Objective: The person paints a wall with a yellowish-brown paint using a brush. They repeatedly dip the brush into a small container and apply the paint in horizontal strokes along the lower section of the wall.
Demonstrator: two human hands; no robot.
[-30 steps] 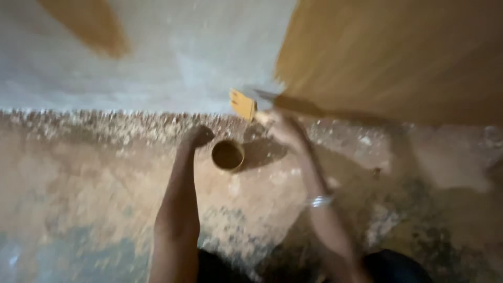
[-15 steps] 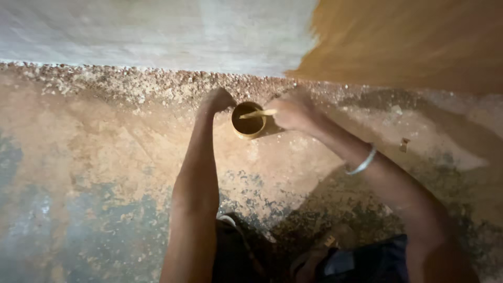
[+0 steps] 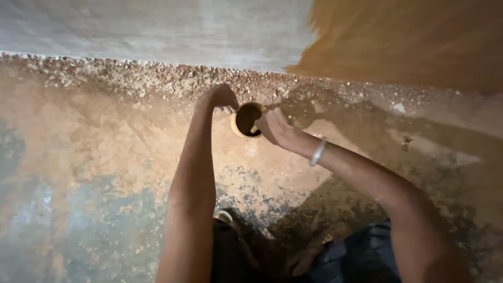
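A small round yellow can (image 3: 239, 121) with a dark inside stands on the rough floor near the foot of the wall. My left hand (image 3: 221, 96) rests against its left rim, fingers curled around it. My right hand (image 3: 273, 127), with a silver bangle on the wrist, is closed on a thin tool whose tip dips into the can; most of the tool is hidden by my fingers.
A pale grey wall (image 3: 157, 29) runs along the top, with its right part coated ochre brown (image 3: 408, 42). A strip of gravelly debris (image 3: 131, 76) lies at the wall's foot. The floor (image 3: 94, 173) is blotchy brown and blue-grey. My legs and foot (image 3: 293, 251) are at the bottom.
My right hand came down from the wall, where it held a flat yellow tool, to the can and now dips into it. My left hand stayed on the can.
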